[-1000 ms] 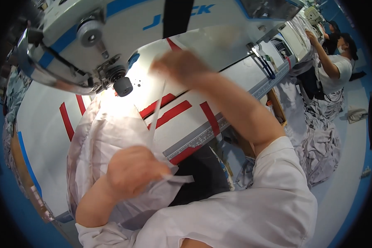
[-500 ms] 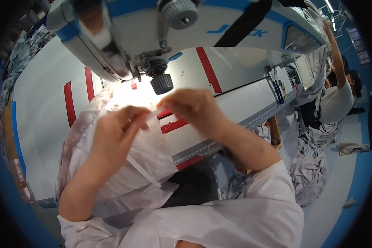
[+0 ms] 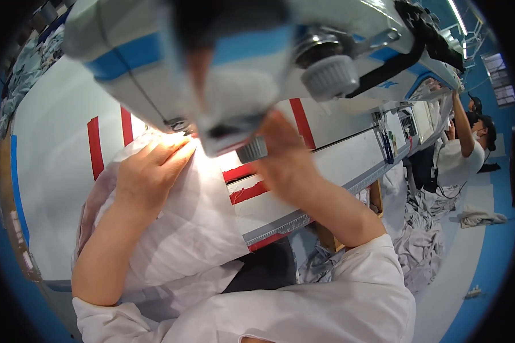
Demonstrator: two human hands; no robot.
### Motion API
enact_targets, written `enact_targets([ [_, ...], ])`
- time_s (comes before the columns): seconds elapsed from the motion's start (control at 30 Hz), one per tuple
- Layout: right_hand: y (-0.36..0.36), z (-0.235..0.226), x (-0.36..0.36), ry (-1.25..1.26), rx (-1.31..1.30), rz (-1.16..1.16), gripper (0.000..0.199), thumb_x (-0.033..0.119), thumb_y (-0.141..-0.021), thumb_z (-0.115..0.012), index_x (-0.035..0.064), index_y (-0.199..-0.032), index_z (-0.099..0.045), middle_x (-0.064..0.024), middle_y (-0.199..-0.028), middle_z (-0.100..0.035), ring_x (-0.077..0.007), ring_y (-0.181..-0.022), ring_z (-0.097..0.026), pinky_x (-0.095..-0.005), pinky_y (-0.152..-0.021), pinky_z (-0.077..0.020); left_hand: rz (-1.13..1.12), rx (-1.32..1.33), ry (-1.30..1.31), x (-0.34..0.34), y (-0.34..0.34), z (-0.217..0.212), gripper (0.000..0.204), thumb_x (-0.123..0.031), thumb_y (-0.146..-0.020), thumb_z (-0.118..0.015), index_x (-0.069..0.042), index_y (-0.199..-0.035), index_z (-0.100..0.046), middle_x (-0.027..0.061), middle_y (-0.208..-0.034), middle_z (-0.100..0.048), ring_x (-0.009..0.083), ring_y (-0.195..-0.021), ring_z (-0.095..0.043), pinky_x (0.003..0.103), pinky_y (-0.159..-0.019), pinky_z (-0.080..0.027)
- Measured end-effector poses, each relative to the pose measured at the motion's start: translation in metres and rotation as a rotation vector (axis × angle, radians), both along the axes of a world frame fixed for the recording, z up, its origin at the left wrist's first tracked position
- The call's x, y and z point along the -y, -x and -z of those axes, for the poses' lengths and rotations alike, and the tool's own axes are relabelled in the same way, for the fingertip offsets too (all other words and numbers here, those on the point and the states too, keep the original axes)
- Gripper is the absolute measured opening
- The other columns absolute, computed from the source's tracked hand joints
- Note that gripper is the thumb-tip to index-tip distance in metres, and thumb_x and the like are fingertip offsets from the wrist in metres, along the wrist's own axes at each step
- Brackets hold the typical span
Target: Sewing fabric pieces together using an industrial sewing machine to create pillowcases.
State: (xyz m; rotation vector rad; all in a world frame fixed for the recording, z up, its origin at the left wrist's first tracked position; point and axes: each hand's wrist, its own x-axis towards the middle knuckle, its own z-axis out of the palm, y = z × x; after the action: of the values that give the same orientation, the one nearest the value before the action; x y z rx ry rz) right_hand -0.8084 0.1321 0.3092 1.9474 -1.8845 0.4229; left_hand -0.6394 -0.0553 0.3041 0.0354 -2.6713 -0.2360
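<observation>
Cloth (image 3: 203, 228), pale, one piece: spread over the white table (image 3: 51, 171), its upper end under the needle end of the sewing machine (image 3: 243, 43), its lower part hanging toward the person. Left hand (image 3: 146, 177), one: at the cloth's upper end, just below the machine, thumb and fingertips drawn together; whether they pinch the cloth or press it down cannot be told. Right hand (image 3: 280, 154), one, blurred: beside the machine's front, fingertips hidden behind it; its grip cannot be told. Red tape strips (image 3: 95, 148), several: left of, below and right of the machine's needle end. Blue-handled tool (image 3: 388, 148), one: on the table, right of the machine. Co-worker (image 3: 460, 163) in white top, one: beyond the machine, far right, arm raised. Grey fabric heap (image 3: 420, 246): below the co-worker, right of the machine.
</observation>
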Motion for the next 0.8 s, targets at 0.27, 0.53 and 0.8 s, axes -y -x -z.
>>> enact_targets([
  [0.27, -0.021, 0.014, 0.004, -0.146, 0.366, 0.036, 0.045, 0.042, -0.083, -0.06, -0.0013, -0.071, -0.061, -0.0289, -0.122, -0.05, -0.039, -0.127, -0.039, -0.045, -0.11, -0.0256, -0.027, 0.015, -0.021, 0.009, -0.006, 0.012, 0.02, 0.0, -0.076, -0.066, -0.006, -0.096, -0.065, 0.0064, -0.097, -0.064, 0.026, -0.087, -0.064, 0.034, -0.071, -0.052],
  [0.53, -0.018, 0.013, 0.004, -0.161, 0.365, 0.038, 0.047, 0.042, -0.083, -0.061, -0.0022, -0.068, -0.061, -0.0299, -0.129, -0.044, -0.0381, -0.131, -0.034, -0.0451, -0.11, -0.0251, -0.01, 0.067, 0.049, 0.006, -0.004, 0.001, 0.026, 0.004, -0.072, -0.065, -0.006, -0.096, -0.065, 0.0053, -0.101, -0.065, 0.0247, -0.088, -0.063, 0.034, -0.072, -0.051],
  [0.8, -0.014, 0.002, 0.032, -0.134, 0.419, -0.161, 0.026, 0.018, -0.08, -0.065, 0.0037, -0.1, -0.057, -0.0115, -0.103, -0.056, -0.0305, -0.099, -0.052, -0.0466, -0.095, -0.0388, -0.02, 0.041, -0.039, 0.002, -0.005, -0.002, 0.031, -0.007, -0.075, -0.06, -0.012, -0.105, -0.067, 0.0035, -0.106, -0.063, 0.0215, -0.099, -0.061, 0.032, -0.083, -0.05],
])
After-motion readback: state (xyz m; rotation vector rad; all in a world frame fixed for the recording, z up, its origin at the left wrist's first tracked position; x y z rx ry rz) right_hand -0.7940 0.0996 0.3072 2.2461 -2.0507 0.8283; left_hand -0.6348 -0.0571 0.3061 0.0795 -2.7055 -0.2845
